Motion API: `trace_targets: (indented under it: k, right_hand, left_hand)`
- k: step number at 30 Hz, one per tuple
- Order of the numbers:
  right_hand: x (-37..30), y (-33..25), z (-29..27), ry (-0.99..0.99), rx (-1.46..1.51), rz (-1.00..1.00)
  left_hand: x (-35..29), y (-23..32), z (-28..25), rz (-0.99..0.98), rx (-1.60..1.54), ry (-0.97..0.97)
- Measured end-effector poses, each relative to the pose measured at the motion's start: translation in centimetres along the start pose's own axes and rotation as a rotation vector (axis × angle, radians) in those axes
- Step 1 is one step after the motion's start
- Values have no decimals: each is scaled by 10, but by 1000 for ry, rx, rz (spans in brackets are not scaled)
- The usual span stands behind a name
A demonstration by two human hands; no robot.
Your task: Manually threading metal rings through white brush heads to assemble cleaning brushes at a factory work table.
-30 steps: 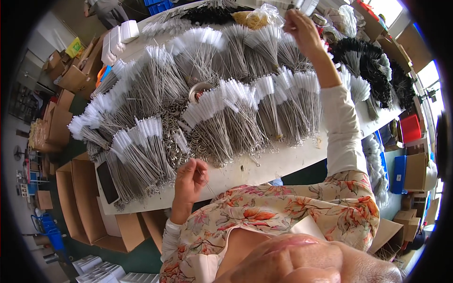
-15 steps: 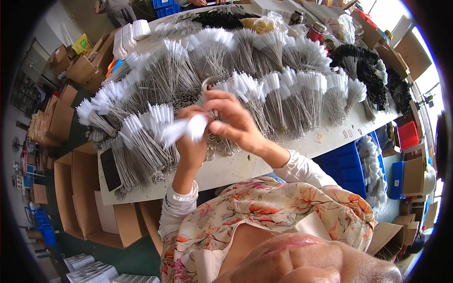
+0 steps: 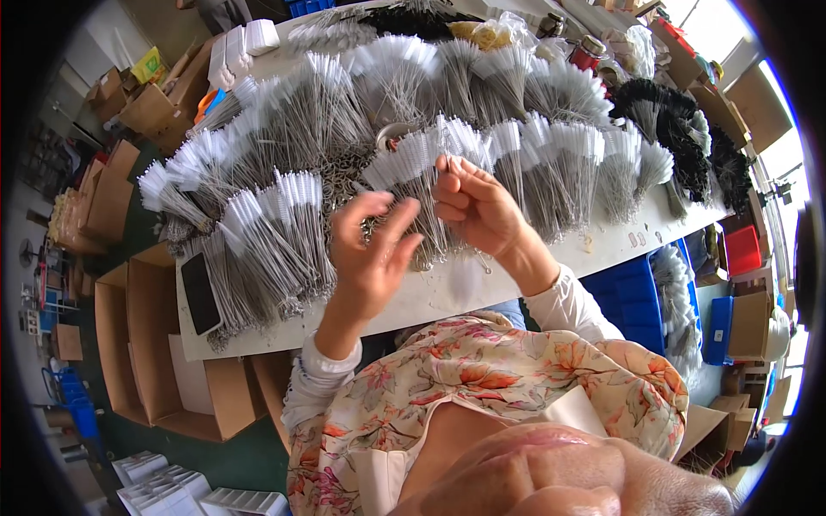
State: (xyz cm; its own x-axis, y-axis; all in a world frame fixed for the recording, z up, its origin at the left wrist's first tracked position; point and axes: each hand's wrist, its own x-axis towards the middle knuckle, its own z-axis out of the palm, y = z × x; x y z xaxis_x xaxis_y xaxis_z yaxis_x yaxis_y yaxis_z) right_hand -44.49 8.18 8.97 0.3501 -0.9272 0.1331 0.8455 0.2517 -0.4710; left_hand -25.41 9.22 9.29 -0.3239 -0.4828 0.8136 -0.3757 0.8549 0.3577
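My right hand (image 3: pixel 486 211) is raised over the front row of brushes, its thumb and finger pinched on a thin wire. A blurred white bristle head (image 3: pixel 465 279) hangs below this hand and appears to belong to the pinched brush. To its left, my left hand (image 3: pixel 372 258) has its fingers apart and somewhat smeared, with nothing visible in it. Behind the left hand lies a heap of small metal rings (image 3: pixel 340 185). Wire-handled brushes with white bristles (image 3: pixel 280 236) lie in bundles on both sides of my hands.
The pale table (image 3: pixel 525 262) carries several rows of brush bundles, black-bristled ones (image 3: pixel 658 112) at right. A dark phone (image 3: pixel 200 292) lies at its left front edge. Open cardboard boxes (image 3: pixel 172 361) stand at left; a blue bin (image 3: pixel 626 297) is at right.
My hands were together over the ring heap, with a blurred white bristle head by the left wrist. Now they are apart, the right one moved rightward and the left one opened.
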Motion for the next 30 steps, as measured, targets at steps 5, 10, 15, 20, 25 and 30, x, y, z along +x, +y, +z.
trace_targets:
  k: [5, 10, 15, 20, 25, 30]
  right_hand:
    - [-17, 9, 21, -1, -1228, 168]
    - [-27, 16, 20, -164, -1288, 171]
    - [-35, 12, 10, -167, -1052, 374]
    - [-52, 25, 3, -174, -1180, 556]
    - [-78, 2, -31, -229, -1857, 303]
    - [-135, 5, -79, -287, -2722, -91]
  left_hand:
    - [14, -14, -18, -278, -434, -42]
    - [-20, 6, 6, -485, -872, -345]
    - [-38, 0, -10, -172, -366, -272]
    - [-64, 20, -12, -150, -353, -305]
    - [-98, -3, 1, -439, -175, -545]
    - [-101, -34, 14, -281, 285, -572]
